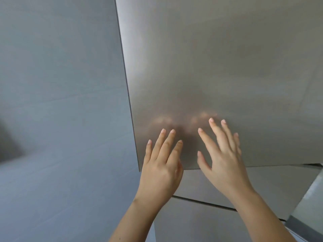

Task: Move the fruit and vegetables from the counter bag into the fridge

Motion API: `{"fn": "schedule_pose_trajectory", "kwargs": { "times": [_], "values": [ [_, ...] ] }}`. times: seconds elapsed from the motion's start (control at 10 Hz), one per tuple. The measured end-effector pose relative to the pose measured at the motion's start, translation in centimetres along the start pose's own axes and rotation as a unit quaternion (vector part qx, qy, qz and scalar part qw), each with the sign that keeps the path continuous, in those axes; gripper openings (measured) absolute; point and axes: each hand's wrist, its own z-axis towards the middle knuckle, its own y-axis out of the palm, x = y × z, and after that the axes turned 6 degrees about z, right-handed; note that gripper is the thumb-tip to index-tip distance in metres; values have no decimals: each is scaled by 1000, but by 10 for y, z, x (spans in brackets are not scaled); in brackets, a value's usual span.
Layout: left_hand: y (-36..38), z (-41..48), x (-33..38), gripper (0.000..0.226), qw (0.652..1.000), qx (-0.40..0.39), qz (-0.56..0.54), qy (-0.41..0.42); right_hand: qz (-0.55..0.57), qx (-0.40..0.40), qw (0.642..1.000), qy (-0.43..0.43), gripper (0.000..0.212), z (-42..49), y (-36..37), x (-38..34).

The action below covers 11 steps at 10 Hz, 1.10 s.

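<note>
From the head camera, we see both our hands spread flat against the brushed metal fridge door [218, 67], near its lower left corner. The left hand [161, 165] has its fingers straight and apart, holding nothing; its thumb side sits at the door's bottom edge. The right hand [222, 154] is likewise open and empty, fingers fanned, and a soft reflection of both hands shows in the metal just above the fingertips. We judge the hands sit here because this is the free edge of the door, away from the hinge, where a push or a pull turns it most easily; whether we are shutting or opening it we cannot tell. Below lies a second panel [201, 220], likely a lower door or drawer front. The grey wall [61, 102] fills the left. No bag, fruit or vegetables are in view.
</note>
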Motion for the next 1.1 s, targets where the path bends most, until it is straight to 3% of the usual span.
{"fn": "schedule_pose_trajectory", "kwargs": {
  "times": [0.5,0.8,1.1],
  "values": [
    [110,59,-34,59,997,-72,6,-18,-58,-6,998,12,51,54,60,57],
    [114,59,-40,54,998,-59,14,-35,-73,25,997,5,49,52,73,56],
    [81,46,-54,43,996,-53,49,-51,12,50,999,-6,43,57,68,27]
  ]
}}
